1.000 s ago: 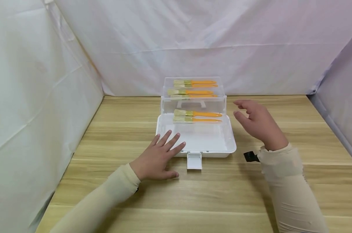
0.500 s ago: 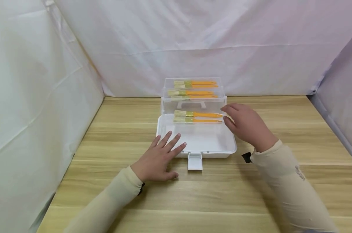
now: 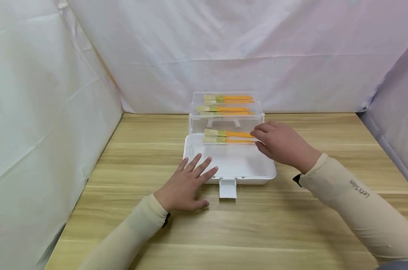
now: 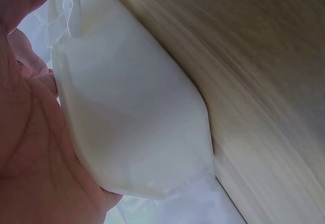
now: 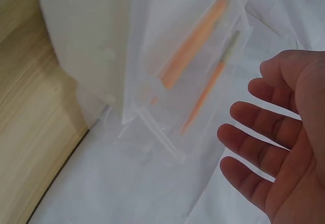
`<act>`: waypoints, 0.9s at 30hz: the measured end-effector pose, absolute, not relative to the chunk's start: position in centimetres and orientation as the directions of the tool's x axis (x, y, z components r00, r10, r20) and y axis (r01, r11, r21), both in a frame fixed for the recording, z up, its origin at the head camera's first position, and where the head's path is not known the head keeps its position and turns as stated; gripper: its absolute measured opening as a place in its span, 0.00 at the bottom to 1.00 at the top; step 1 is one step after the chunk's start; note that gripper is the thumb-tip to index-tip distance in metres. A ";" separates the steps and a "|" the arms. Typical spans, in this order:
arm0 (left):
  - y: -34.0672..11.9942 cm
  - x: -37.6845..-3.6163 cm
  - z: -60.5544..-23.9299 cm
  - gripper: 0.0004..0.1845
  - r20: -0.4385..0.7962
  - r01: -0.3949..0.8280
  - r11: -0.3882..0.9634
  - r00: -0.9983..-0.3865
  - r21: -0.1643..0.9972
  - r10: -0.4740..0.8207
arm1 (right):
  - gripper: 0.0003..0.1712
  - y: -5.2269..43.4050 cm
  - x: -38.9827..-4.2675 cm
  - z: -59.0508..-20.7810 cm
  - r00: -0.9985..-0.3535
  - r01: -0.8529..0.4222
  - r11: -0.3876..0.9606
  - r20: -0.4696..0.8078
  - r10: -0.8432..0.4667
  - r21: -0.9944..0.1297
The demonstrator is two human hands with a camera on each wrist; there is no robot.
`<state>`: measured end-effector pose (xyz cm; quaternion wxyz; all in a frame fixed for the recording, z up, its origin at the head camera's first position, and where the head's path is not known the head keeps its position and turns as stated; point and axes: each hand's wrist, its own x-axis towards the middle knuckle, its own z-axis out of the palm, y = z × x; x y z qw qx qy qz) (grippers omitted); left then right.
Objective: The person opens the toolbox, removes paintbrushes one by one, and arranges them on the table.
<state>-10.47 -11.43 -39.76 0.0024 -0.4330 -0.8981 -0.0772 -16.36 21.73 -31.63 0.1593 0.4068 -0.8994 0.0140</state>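
An open white plastic box [image 3: 269,165] stands mid-table, with clear tiered trays [image 3: 225,117] raised behind it. Two orange-handled brushes [image 3: 224,134] lie side by side at the back of the box's bottom part. More brushes lie on the middle tray [image 3: 221,109] and the top tray [image 3: 228,98]. My left hand [image 3: 190,180] lies flat on the table, its spread fingers against the box's front left corner [image 4: 132,112]. My right hand [image 3: 281,144] reaches in from the right, fingertips at the ends of the lower brush handles. In the right wrist view that right hand [image 5: 274,148] is loosely open and holds nothing.
The box's latch flap [image 3: 228,188] hangs open onto the wooden table [image 3: 291,225]. White cloth walls [image 3: 38,112] close off the left, back and right. Bare wood lies on both sides of the box and in front of it.
My right hand moved left and down from beside the box to the ends of the lower brush handles. The left hand stayed in place.
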 end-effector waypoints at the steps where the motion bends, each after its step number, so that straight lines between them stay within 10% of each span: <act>1: -11.4 -10.4 -39.8 0.51 0.067 0.775 0.617 -0.628 0.136 0.775 | 0.15 21.8 -16.3 -31.6 -0.619 -0.737 0.667 0.286 -0.731 0.111; 27: -11.2 -10.3 -39.5 0.50 0.053 0.762 0.634 -0.644 0.132 0.763 | 0.14 19.1 -18.9 -31.7 -0.658 -0.683 0.647 0.100 -0.747 0.338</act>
